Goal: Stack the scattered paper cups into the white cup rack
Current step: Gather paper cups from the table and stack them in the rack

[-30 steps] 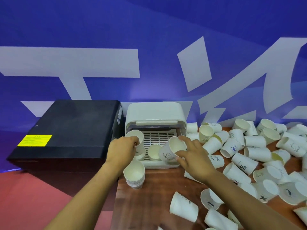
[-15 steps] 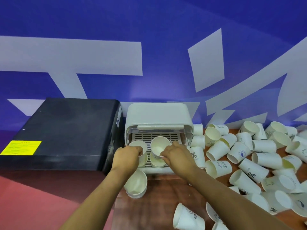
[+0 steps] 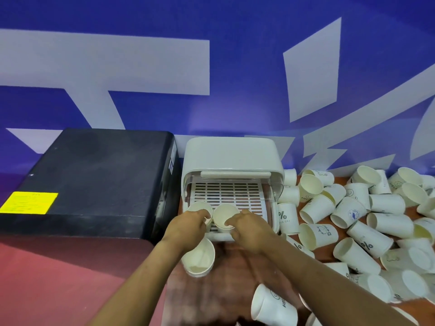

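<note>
Left hand point(image 3: 188, 225): fingers curled round the left cup point(image 3: 200, 209) at the rack's front left corner.
Right hand point(image 3: 247, 228): fingers curled on the rim of the middle cup point(image 3: 223, 216), just beside the left cup.
Rack point(image 3: 231, 156): white, lid raised, at the table's point(image 3: 226, 278) back left.
Stack point(image 3: 200, 260): nested cups at the table's left edge, before the rack.
Loose cups point(image 3: 353, 208): scattered over the table's right side.
Black box point(image 3: 94, 175): left of the rack.

There's just the one wide-angle view, worn on the person's head, looking forward and down over the desk point(image 3: 226, 285), close above both forearms, facing the blue wall point(image 3: 235, 67) behind
</note>
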`<state>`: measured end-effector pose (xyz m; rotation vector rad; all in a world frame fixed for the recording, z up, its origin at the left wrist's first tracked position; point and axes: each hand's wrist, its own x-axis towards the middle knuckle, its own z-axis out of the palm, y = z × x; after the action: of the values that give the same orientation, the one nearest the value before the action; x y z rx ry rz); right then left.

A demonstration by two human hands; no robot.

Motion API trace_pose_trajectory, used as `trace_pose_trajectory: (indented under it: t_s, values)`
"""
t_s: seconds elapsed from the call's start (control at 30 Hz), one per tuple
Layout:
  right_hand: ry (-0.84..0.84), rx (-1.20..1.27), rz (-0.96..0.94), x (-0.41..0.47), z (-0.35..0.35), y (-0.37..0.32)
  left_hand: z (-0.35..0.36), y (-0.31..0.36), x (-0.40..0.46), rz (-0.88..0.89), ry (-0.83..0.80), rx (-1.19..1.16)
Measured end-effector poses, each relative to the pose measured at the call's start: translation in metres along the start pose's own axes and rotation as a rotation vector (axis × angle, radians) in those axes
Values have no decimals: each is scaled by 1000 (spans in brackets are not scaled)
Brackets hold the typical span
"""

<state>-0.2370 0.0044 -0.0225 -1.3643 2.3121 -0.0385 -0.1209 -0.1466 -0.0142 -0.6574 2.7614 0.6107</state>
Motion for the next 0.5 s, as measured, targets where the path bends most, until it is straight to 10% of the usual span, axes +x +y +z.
trace_pose_trajectory:
  t_s: [0.5]
  values:
    - [227, 198, 112, -101, 12, 20, 0, 35, -100, 224, 336, -309]
